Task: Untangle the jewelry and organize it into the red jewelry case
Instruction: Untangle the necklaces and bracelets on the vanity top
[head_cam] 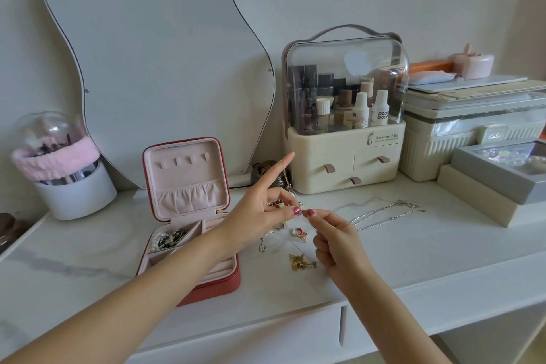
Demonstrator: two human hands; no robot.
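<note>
At the far left of the white surface [399, 248] stands a white brush holder [75, 186] with a clear dome and a pink fluffy band around it. A wavy-edged mirror [159, 68] leans against the wall behind. Just right of the holder, the red jewelry case [192, 216] lies open, its lid upright and lined in pale pink; the far-left compartment of its tray holds pearls and dark pieces [168, 239], while the other compartments that show look bare.

The left hand [260, 213] crosses over the case's near right corner, index finger pointing up and away, thumb and other fingers pinching a tangled clump of jewelry [285, 204] with red beads, raised above the surface. A thin chain [286, 177] runs from that raised finger down into the clump. The right hand [336, 242] meets it from the right, its grip closed on a fine strand of the same tangle, thumb and forefinger tips pressed together, other fingers curled.

Beneath the hands lie loose pieces: a pendant [262, 245], a red-and-white ring [299, 233] and a gold chain heap [300, 261]. Further right, silver chains [384, 214] stretch across the surface. Behind them sits a cream cosmetics organizer [344, 154] with a clear lid, then stacked storage boxes [472, 133] at the far right.
</note>
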